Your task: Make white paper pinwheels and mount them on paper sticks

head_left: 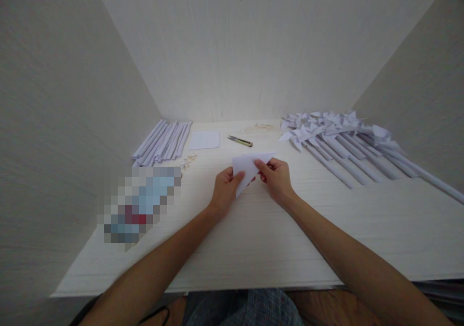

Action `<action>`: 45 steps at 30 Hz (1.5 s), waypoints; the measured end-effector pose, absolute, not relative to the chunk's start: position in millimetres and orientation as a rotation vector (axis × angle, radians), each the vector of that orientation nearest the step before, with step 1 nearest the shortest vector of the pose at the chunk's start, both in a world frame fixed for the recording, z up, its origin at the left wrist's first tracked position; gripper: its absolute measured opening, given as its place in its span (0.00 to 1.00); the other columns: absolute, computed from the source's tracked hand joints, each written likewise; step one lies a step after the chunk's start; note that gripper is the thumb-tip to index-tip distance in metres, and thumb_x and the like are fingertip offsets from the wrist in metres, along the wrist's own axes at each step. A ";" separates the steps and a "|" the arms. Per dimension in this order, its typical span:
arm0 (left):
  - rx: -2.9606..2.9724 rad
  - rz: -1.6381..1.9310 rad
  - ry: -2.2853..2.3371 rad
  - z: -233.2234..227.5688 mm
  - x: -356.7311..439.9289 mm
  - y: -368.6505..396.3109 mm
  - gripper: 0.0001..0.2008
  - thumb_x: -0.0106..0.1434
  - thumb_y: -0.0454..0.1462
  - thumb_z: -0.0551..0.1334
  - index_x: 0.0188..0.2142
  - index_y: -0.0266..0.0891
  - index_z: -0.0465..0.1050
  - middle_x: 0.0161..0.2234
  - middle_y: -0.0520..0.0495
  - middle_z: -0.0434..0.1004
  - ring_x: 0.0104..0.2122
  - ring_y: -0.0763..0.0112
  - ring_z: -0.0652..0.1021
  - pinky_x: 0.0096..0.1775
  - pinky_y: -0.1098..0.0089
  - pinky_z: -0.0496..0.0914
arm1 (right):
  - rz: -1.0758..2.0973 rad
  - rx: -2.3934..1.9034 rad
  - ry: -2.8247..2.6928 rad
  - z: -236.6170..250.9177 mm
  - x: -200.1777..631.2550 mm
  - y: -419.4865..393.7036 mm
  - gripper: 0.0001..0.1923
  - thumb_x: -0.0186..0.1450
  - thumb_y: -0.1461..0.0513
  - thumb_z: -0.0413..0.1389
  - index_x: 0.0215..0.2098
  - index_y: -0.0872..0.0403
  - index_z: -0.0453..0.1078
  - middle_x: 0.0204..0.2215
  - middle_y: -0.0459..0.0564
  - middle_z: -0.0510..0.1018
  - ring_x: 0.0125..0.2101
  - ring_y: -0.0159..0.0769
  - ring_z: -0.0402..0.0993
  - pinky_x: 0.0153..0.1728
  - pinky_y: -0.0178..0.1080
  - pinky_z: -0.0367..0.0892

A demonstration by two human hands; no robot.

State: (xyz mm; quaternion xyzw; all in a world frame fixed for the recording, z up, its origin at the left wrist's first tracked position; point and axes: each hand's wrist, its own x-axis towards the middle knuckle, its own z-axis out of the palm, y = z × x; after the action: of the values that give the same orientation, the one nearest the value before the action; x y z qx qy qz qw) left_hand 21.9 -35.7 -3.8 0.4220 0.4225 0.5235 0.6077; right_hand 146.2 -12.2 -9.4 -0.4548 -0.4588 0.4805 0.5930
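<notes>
Both hands meet at the middle of the frame over a white bench, and between them they hold one folded sheet of white paper. The left hand has its fingers closed on the paper's lower left part, thumb on top; the right hand pinches the upper right part, fingertips on the edge. The paper lies directly between the two hands, so neither is nearer; it looks like a triangle, its long axis running from the lower left point near the left thumb up to the right corner beyond the right hand. Whether it rests on the bench or is lifted just off it I cannot tell. It is plain, thin and creased, with a sharp fold along the top edge.

Above the hands, towards the back wall, lie small snips with a yellowish handle, and just left of them a white square of paper. In the left middle of the frame sits a row of rolled paper sticks, with a little heap of pale small bits at its near end. Right of centre a larger batch of paper pinwheels on sticks fans out to the frame's right edge. A blurred patch covers something at the lower left
</notes>
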 end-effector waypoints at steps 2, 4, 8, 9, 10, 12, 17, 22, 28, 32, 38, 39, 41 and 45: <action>0.968 1.225 0.987 -3.9 21.6 -35.0 0.14 0.48 0.39 0.62 0.34 0.32 0.71 0.25 0.46 0.76 0.25 0.71 0.75 0.31 0.71 0.67 | 1.170 -1.029 -1.078 -9.4 146.5 -12.3 0.15 0.49 0.55 0.58 0.15 0.56 0.63 0.09 0.39 0.61 0.11 0.22 0.52 0.13 0.30 0.45; 0.959 1.240 0.993 -3.9 21.0 -34.3 0.14 0.48 0.39 0.62 0.33 0.32 0.71 0.24 0.46 0.76 0.25 0.71 0.75 0.30 0.71 0.66 | 1.227 -0.998 -1.099 -9.2 146.8 -12.4 0.16 0.49 0.55 0.59 0.14 0.56 0.61 0.09 0.40 0.62 0.12 0.22 0.53 0.13 0.30 0.46; 0.946 1.246 0.979 -3.1 20.7 -34.4 0.13 0.49 0.39 0.62 0.33 0.32 0.71 0.24 0.47 0.76 0.24 0.72 0.74 0.30 0.71 0.66 | 1.221 -1.007 -1.131 -9.3 146.1 -12.9 0.17 0.48 0.55 0.59 0.13 0.56 0.59 0.08 0.38 0.60 0.12 0.21 0.50 0.14 0.30 0.43; 0.945 1.245 0.977 -2.8 21.1 -34.6 0.14 0.48 0.39 0.62 0.33 0.32 0.71 0.24 0.47 0.76 0.24 0.72 0.74 0.30 0.71 0.66 | 1.194 -1.020 -1.130 -9.5 145.7 -13.0 0.17 0.48 0.55 0.59 0.13 0.56 0.58 0.08 0.38 0.59 0.12 0.21 0.49 0.14 0.30 0.42; 0.942 1.249 0.980 -2.6 21.5 -34.8 0.14 0.48 0.39 0.62 0.33 0.33 0.71 0.23 0.47 0.76 0.24 0.72 0.74 0.30 0.71 0.66 | 1.167 -1.032 -1.126 -9.7 145.2 -13.0 0.17 0.48 0.55 0.59 0.13 0.55 0.58 0.08 0.38 0.59 0.12 0.21 0.49 0.13 0.30 0.42; 0.929 1.268 0.995 -2.6 22.2 -34.9 0.14 0.47 0.40 0.63 0.32 0.33 0.72 0.23 0.48 0.75 0.23 0.73 0.73 0.29 0.71 0.66 | 1.131 -1.052 -1.116 -10.1 144.7 -12.7 0.17 0.48 0.55 0.59 0.13 0.55 0.58 0.08 0.37 0.58 0.12 0.21 0.48 0.13 0.30 0.41; 0.879 1.301 1.062 -3.5 20.1 -32.9 0.12 0.43 0.39 0.66 0.26 0.33 0.73 0.22 0.51 0.73 0.23 0.75 0.71 0.29 0.72 0.64 | 1.107 -1.058 -1.123 -9.5 145.5 -12.6 0.18 0.49 0.54 0.59 0.13 0.55 0.58 0.09 0.38 0.59 0.12 0.21 0.49 0.13 0.30 0.42; 0.833 1.329 0.996 -1.0 16.5 -32.6 0.10 0.42 0.38 0.66 0.24 0.34 0.73 0.21 0.51 0.72 0.23 0.75 0.70 0.30 0.72 0.64 | 1.119 -1.055 -1.341 -7.9 142.8 -18.6 0.19 0.51 0.50 0.54 0.15 0.56 0.62 0.09 0.40 0.60 0.12 0.23 0.53 0.14 0.31 0.47; 0.805 1.303 0.967 4.4 19.9 -35.1 0.11 0.42 0.39 0.66 0.23 0.33 0.72 0.20 0.51 0.71 0.22 0.76 0.68 0.27 0.73 0.62 | 0.972 -1.138 -1.481 -4.8 138.1 -24.3 0.20 0.54 0.51 0.52 0.12 0.55 0.61 0.09 0.40 0.60 0.13 0.25 0.53 0.15 0.32 0.48; 0.937 1.271 1.070 0.9 21.4 -34.5 0.10 0.46 0.41 0.63 0.22 0.34 0.72 0.18 0.52 0.69 0.20 0.77 0.67 0.25 0.74 0.62 | 0.809 -1.155 -1.481 -1.0 140.1 -24.5 0.18 0.54 0.54 0.53 0.12 0.55 0.60 0.11 0.42 0.62 0.15 0.26 0.56 0.18 0.32 0.51; 1.268 1.293 1.243 -2.8 16.1 -33.6 0.16 0.50 0.44 0.59 0.15 0.35 0.66 0.14 0.53 0.64 0.17 0.79 0.62 0.19 0.75 0.55 | 1.132 -1.154 -1.376 -3.6 138.7 -24.2 0.23 0.53 0.47 0.51 0.12 0.55 0.61 0.08 0.41 0.59 0.11 0.24 0.52 0.13 0.31 0.48; 1.273 1.312 1.234 -2.0 15.6 -34.1 0.16 0.51 0.44 0.59 0.15 0.35 0.65 0.14 0.53 0.64 0.17 0.79 0.61 0.19 0.75 0.55 | 1.212 -1.123 -1.367 -4.4 137.9 -24.5 0.24 0.52 0.45 0.50 0.13 0.55 0.61 0.08 0.41 0.60 0.11 0.24 0.53 0.13 0.31 0.48; 1.274 1.327 1.201 -0.1 15.4 -35.4 0.16 0.52 0.44 0.58 0.15 0.35 0.65 0.14 0.53 0.64 0.16 0.79 0.61 0.19 0.75 0.54 | 1.312 -1.078 -1.370 -5.1 136.5 -25.6 0.24 0.51 0.44 0.51 0.13 0.55 0.61 0.08 0.41 0.61 0.11 0.24 0.53 0.12 0.30 0.48; 1.284 1.341 1.192 0.6 16.6 -36.3 0.15 0.53 0.42 0.57 0.16 0.35 0.65 0.14 0.54 0.62 0.16 0.79 0.60 0.19 0.75 0.53 | 1.220 -1.084 -1.409 -2.8 134.7 -27.9 0.22 0.51 0.48 0.53 0.12 0.56 0.60 0.09 0.40 0.60 0.12 0.23 0.52 0.13 0.30 0.46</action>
State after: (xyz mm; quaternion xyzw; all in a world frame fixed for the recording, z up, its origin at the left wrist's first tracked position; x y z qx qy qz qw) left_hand 16.6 -36.3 0.6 0.5194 0.4822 0.5425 0.4510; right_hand 134.7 -27.9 -2.8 -0.4429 -0.5758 0.4985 0.4730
